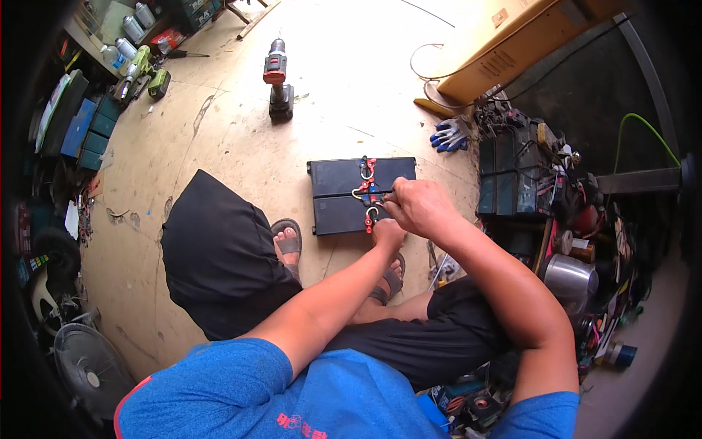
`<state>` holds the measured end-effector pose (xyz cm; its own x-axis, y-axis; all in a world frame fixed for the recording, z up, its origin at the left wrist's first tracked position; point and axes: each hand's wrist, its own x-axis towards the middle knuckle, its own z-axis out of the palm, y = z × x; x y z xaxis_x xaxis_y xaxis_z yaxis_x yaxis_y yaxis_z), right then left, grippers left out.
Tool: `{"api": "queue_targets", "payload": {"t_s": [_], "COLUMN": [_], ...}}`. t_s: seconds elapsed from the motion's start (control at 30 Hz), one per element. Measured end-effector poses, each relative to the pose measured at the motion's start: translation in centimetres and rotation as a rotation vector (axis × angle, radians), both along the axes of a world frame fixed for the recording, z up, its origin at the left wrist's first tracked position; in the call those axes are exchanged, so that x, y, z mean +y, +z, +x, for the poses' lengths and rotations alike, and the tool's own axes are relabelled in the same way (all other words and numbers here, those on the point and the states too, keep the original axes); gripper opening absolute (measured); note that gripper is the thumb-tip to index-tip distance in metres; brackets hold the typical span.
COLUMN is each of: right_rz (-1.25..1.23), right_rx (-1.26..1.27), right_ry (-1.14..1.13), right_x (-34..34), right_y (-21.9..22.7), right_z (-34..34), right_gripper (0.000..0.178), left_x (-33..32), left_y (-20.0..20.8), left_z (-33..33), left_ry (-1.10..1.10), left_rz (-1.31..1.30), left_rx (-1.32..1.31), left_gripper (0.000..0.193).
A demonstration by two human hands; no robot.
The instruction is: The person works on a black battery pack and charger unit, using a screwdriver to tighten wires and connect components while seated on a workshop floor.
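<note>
Black and flat in the head view, a two-part case (335, 214) lies on the pale floor (248, 155) in front of the person, its two halves side by side with a seam running across. Right of the case's middle, a row of red fittings (368, 223) crosses both halves, with pale hook-shaped loops (357, 194) and a blue piece (371, 188) among them.

Both hands are at the case, close together. The right hand (423, 208) reaches over its right part, thumb and fingers drawn in beside the row of fittings; I cannot tell what, if anything, they pinch. The left hand (388, 233) is at the case's near edge, just beside the nearest fitting, its fingertips hidden, so its grip cannot be told.

One sandalled foot (290, 245) rests just left of the case, the other nearer the person than the case. Beyond the case and to its left is a red and black drill (276, 77); farther left of it lies a green drill (139, 75). Beyond the case to the right are blue and white gloves (450, 136), with a cardboard box (512, 51) farther out. Well right of the case is a round metal pot (570, 278).
</note>
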<state>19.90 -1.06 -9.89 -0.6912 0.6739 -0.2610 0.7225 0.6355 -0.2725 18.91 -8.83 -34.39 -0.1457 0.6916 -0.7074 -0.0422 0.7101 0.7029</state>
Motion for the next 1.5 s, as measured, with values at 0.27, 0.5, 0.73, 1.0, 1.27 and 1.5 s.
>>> {"api": "queue_targets", "payload": {"t_s": [0.27, 0.5, 0.73, 1.0, 1.27, 1.5], "right_rz": [-0.025, -0.069, -0.006, -0.090, -0.030, -0.018], "right_rx": [0.006, -0.270, -0.065, -0.029, -0.153, -0.115], "right_ry": [-0.137, 0.121, -0.112, 0.016, -0.006, -0.408], "right_x": [0.7, 1.0, -0.1, 1.7, 0.2, 1.5], "right_y": [0.2, 0.1, -0.5, -1.1, 1.4, -3.1], "right_z": [-2.4, 0.9, 0.7, 2.7, -0.1, 8.3], "right_gripper": [0.039, 0.025, 0.035, 0.031, 0.038, 0.040], "left_x": [1.2, 0.0, 0.8, -0.5, 0.1, -1.0], "left_y": [-11.7, -1.8, -0.2, 0.6, -2.9, 3.5], "left_z": [0.2, 1.0, 0.9, 1.5, 0.0, 6.5], "left_ry": [-0.432, -0.776, -0.047, 0.282, 0.172, 0.208], "left_rz": [0.333, 0.746, 0.036, -0.055, -0.128, -0.020], "left_rx": [0.384, 0.396, -0.766, -0.982, -1.198, -1.164], "left_gripper": [0.021, 0.014, 0.022, 0.031, 0.025, 0.019]}}
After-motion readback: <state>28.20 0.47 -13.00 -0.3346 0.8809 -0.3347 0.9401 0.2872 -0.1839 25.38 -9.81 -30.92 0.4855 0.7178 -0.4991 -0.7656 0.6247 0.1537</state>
